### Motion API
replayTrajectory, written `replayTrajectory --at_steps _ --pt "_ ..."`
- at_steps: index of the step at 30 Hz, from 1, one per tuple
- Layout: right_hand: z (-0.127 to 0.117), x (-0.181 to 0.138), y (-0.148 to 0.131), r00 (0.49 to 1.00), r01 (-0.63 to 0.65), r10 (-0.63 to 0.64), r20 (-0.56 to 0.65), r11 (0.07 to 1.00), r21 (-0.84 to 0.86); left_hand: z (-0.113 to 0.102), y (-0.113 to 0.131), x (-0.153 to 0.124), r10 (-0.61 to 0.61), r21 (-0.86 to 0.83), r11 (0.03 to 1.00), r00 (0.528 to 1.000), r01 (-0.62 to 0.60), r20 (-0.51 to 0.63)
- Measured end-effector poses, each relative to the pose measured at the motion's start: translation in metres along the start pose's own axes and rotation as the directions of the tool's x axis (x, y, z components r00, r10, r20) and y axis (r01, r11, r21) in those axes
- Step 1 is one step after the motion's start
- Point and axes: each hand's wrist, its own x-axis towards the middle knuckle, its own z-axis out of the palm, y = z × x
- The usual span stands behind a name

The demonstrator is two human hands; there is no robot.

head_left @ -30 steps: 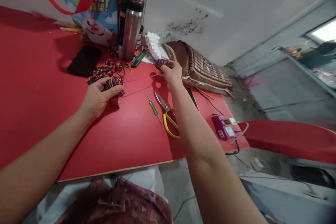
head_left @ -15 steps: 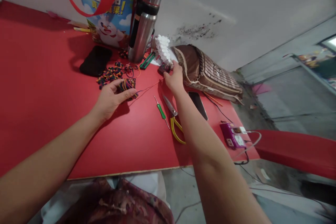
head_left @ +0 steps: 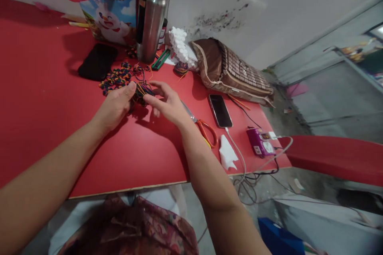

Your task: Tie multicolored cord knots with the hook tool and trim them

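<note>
My left hand is closed around a bundle of multicoloured cord, dark with orange, yellow and purple strands. At the bundle's right end is my right hand, its thumb and fingers apart and curved about the strands; the thumb overlaps the cord. Just behind my left hand lies a pile of knotted cord pieces in the same colours. Farther back, a small wound ball of cord rests on the table. Scissors with red and yellow handles lie partly hidden under my right forearm.
Behind stand a steel thermos and a printed bag. A green cutter, black pouch-like object, brown beaded cushion, charging phone, tissue and purple power strip lie on the red table.
My right hand has left the small cord ball and come left to the bundle in my left hand. The view has shifted, uncovering the phone and tissue; my right arm now hides the green-handled tool.
</note>
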Motion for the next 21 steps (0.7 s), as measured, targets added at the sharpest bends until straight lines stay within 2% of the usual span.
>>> replayTrajectory --at_steps 3,5,8,11,13,15,18,21 --pt "-0.002 0.007 0.010 0.999 0.047 -0.046 -0.019 0.999 0.021 -0.001 -0.005 0.003 -0.059 -0.126 0.990 0.998 0.063 0.036" --pt "-0.005 0.010 0.013 0.998 0.025 -0.017 -0.064 0.992 0.122 -0.003 -0.010 0.006 -0.117 -0.158 0.980 0.993 0.119 0.019" --pt "-0.012 0.015 0.014 0.991 -0.054 0.092 -0.100 0.943 0.327 -0.005 -0.013 0.005 -0.191 -0.137 0.973 0.981 0.184 -0.042" --pt "-0.021 0.019 0.016 0.985 -0.060 0.121 -0.126 0.911 0.409 -0.005 -0.009 0.000 -0.253 -0.073 0.964 0.967 0.255 0.035" --pt "-0.028 0.021 0.018 0.981 -0.023 0.095 -0.171 0.925 0.380 -0.004 -0.006 -0.002 -0.278 -0.077 0.955 0.954 0.287 0.109" --pt "-0.036 0.022 0.020 0.970 0.021 0.053 -0.236 0.953 0.301 -0.005 -0.003 -0.002 -0.231 -0.105 0.964 0.965 0.245 0.126" --pt "-0.049 0.024 0.023 0.935 0.059 -0.010 -0.353 0.990 0.127 -0.009 0.001 0.003 -0.098 -0.173 0.979 0.992 0.110 0.078" --pt "-0.063 0.025 0.027 0.897 0.062 -0.072 -0.435 0.997 -0.038 -0.015 0.007 0.008 -0.066 -0.278 0.958 0.997 0.072 0.033"
